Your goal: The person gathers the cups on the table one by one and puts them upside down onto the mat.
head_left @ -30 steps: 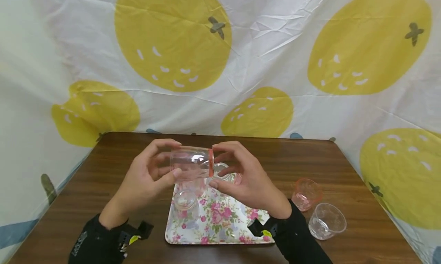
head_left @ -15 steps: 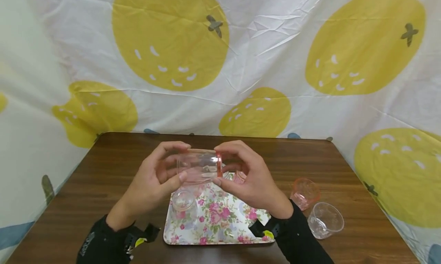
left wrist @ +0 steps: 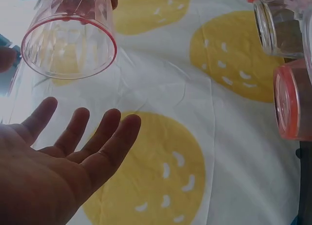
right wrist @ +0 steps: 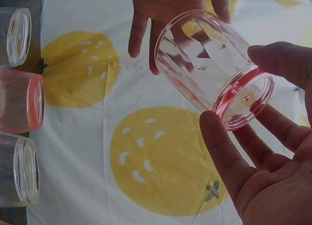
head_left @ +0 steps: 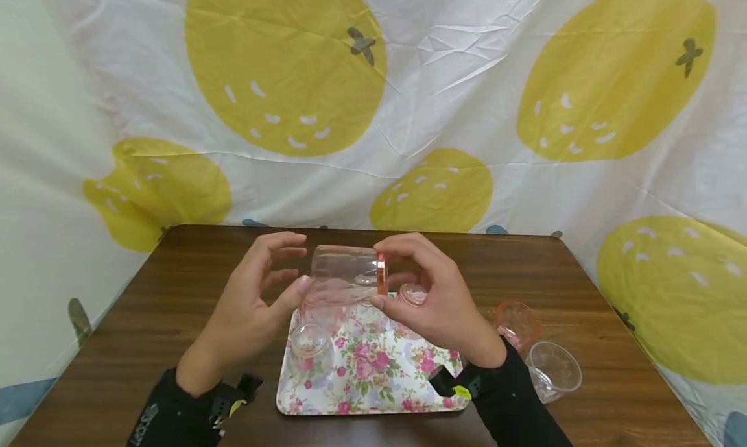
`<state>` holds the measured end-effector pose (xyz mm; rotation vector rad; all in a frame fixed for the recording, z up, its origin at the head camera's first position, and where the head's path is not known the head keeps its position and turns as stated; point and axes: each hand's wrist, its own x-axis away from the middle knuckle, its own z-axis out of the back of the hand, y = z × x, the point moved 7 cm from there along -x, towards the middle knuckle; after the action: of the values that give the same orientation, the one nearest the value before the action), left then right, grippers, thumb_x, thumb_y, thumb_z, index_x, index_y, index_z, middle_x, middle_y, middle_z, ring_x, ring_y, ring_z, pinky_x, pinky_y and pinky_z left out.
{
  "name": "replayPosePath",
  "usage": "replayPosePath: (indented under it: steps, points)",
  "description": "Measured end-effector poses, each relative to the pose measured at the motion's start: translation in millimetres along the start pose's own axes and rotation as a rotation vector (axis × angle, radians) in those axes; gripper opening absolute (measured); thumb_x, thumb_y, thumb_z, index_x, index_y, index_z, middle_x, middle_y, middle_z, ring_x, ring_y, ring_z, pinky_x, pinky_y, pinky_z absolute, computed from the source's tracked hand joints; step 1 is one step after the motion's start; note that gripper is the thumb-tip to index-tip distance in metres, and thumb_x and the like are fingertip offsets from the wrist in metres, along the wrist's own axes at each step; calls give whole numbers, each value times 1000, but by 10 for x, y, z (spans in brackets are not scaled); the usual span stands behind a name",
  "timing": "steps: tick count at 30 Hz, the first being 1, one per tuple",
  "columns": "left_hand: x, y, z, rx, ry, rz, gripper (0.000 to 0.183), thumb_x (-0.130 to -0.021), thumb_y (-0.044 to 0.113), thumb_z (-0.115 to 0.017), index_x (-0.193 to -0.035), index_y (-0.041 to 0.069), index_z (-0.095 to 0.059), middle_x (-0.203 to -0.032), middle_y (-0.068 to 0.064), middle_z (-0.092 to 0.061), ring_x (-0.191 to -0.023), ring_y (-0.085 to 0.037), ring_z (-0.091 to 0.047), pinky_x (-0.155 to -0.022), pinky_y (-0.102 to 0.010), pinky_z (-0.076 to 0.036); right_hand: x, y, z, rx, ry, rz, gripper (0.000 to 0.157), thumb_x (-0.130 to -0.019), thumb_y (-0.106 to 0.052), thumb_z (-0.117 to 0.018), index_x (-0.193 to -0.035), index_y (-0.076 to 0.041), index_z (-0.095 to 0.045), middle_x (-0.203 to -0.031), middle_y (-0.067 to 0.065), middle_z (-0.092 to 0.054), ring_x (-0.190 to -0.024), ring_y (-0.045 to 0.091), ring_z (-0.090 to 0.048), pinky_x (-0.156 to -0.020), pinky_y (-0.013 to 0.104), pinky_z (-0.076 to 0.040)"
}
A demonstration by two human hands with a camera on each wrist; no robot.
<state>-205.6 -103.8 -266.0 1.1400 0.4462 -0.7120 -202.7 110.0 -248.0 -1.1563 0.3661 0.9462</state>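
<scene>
A pale pink clear plastic tumbler lies sideways in the air above the tray, its open rim to the left and its thicker pink base to the right. My right hand pinches it at the base between thumb and fingers, plainly seen around the base in the right wrist view. My left hand is beside the rim with fingers spread and relaxed. In the left wrist view, a gap separates these fingers from the tumbler. Whether the left thumb touches the rim, I cannot tell.
Below, a flowered tray carries several tumblers, including an upside-down clear one and a pink one partly behind my right hand. To the right, a pink tumbler and a clear tumbler stand on the brown table.
My left hand has let go of the tumbler and drawn back a little to the left. The right hand has moved slightly right, still holding the tumbler by its base.
</scene>
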Motion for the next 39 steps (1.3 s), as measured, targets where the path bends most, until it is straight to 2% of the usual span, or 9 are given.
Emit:
replayPosePath:
  steps: [3, 13, 16, 20, 22, 23, 26, 30, 39]
  points:
    - [-4, 18, 18, -31, 23, -24, 48, -90, -5, -61, -136, 3, -49, -133, -13, -51, -120, -26, -50, -89, -61, -53, 4, -15, 38, 27, 2, 7, 57, -75, 10, -79, -127, 1, -58, -121, 18, -58, -102, 27, -58, -76, 37, -63]
    - [0, 58, 136, -110, 74, -39, 46, -91, -5, -60, -136, 1, -51, -132, -14, -51, -119, -27, -51, -87, -56, -55, 42, -48, 98, 209, -62, -35, 50, -79, -3, -79, -126, -3, -61, -128, 10, -57, -103, 19, -57, -77, 35, -61]
    - [9, 45, 170, -131, 81, -34, 46, -91, -4, -60, -136, 2, -51, -132, -13, -51, -118, -27, -51, -90, -42, -56, 49, -33, 66, 276, -125, -48, 46, -82, -8, -78, -125, -7, -62, -127, 6, -57, -102, 16, -56, -78, 37, -59]
    - [13, 37, 205, -156, 91, -31, 46, -91, -4, -62, -136, 2, -51, -131, -13, -52, -117, -26, -52, -90, -19, -50, 51, -3, 0, 342, -216, -57, 43, -83, -11, -75, -124, -11, -64, -125, 3, -56, -102, 16, -55, -76, 39, -57]
    - [8, 39, 215, -166, 91, -30, 46, -91, -4, -62, -135, 1, -52, -131, -14, -52, -117, -26, -52, -89, -18, -50, 58, 19, -33, 363, -258, -67, 43, -83, -11, -75, -124, -11, -64, -125, 2, -56, -104, 17, -54, -75, 39, -56]
    - [7, 37, 219, -171, 90, -26, 45, -91, -3, -62, -135, 2, -52, -132, -13, -52, -117, -25, -51, -89, -20, -51, 64, 31, -46, 372, -275, -75, 43, -82, -11, -75, -124, -12, -64, -125, 2, -56, -104, 16, -54, -74, 40, -55]
    - [3, 37, 233, -182, 87, -19, 44, -92, -2, -62, -135, 1, -51, -132, -14, -51, -117, -26, -51, -88, -37, -56, 90, 63, -100, 399, -334, -95, 44, -82, -12, -76, -125, -12, -64, -124, 0, -55, -104, 15, -54, -75, 38, -55]
    - [9, 29, 253, -186, 87, -7, 43, -93, -1, -62, -134, -1, -51, -131, -16, -51, -117, -28, -51, -85, -56, -55, 138, 106, -202, 441, -418, -109, 45, -83, -17, -77, -126, -12, -64, -124, 1, -56, -107, 14, -54, -79, 36, -56]
    - [16, -7, 226, -169, 72, 13, 41, -93, 1, -62, -133, 0, -52, -135, -16, -49, -118, -30, -52, -86, -60, -53, 288, 293, -449, 598, -590, -117, 44, -81, -21, -76, -124, -15, -68, -118, 3, -56, -101, 14, -54, -80, 35, -55]
